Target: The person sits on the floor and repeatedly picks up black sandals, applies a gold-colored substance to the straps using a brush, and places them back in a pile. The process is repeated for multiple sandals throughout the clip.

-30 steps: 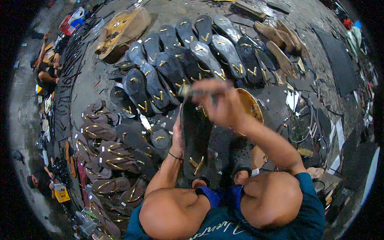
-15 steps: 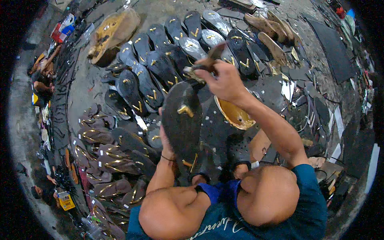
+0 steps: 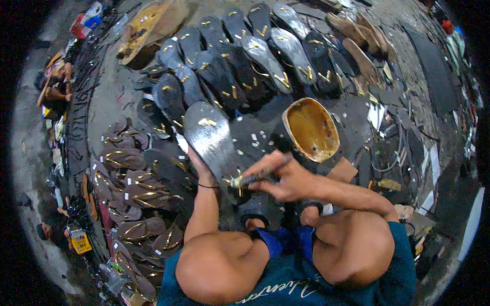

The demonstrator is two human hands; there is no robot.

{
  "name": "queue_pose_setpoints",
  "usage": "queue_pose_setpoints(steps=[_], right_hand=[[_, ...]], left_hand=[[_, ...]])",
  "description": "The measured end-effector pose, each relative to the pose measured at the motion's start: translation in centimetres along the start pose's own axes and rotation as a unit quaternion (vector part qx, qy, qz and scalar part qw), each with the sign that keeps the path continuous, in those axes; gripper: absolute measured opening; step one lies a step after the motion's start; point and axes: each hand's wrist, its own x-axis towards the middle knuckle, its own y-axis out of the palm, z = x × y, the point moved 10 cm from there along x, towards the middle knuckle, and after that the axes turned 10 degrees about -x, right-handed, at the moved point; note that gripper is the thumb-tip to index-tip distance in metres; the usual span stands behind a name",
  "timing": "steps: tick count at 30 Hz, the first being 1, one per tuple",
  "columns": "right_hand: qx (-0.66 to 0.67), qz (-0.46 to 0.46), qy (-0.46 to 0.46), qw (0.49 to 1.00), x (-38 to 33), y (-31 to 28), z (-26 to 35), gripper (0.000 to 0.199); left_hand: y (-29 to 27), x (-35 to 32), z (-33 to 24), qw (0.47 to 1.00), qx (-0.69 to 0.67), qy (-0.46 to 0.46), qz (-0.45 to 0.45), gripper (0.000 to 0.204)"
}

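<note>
I see my left hand (image 3: 200,166) at the centre of the frame, its fingers closed around the near end of a dark sole (image 3: 209,135), which it holds up tilted so the shiny upper face points at me. The sole sits just left of centre, reaching from the hand toward the upper middle, with a small gold patch near its far end. My right hand (image 3: 286,178) is right of centre, fingers gripping a brush (image 3: 250,179) that lies nearly level, its yellowish tip touching the sole's near end just beside the left hand. Above the right hand, a glue bowl (image 3: 311,128) with a yellow-brown inside stands on the floor (image 3: 117,92). Across the top of the frame, rows of dark soles (image 3: 245,56) with gold marks lie overlapping. Down the left side, a pile of brown straps (image 3: 127,188) is spread out. At the upper right, tan soles (image 3: 362,43) lie side by side. My knees fill the bottom of the frame.
</note>
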Motion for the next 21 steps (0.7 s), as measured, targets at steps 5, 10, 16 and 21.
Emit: queue_pose_setpoints(steps=[5,10,16,21], right_hand=[[-0.217,-0.271,0.2,0.916,-5.1,-14.4,-7.2,0.023],[-0.347,-0.289,0.194,0.871,-6.9,-15.8,-7.2,0.02],[-0.389,-0.226,0.24,0.86,-9.3,-14.7,-10.8,0.021],[-0.402,-0.247,0.242,0.848,-10.3,-15.4,-7.6,0.026]], left_hand=[[-9.1,-5.7,1.6,0.996,-0.002,-0.072,-0.049,0.057],[-12.0,-7.7,1.6,0.993,0.001,-0.088,-0.076,0.056],[-11.1,-7.9,2.4,0.992,-0.002,-0.114,-0.062,0.055],[-10.9,-8.0,2.2,0.991,0.003,-0.118,-0.059,0.055]])
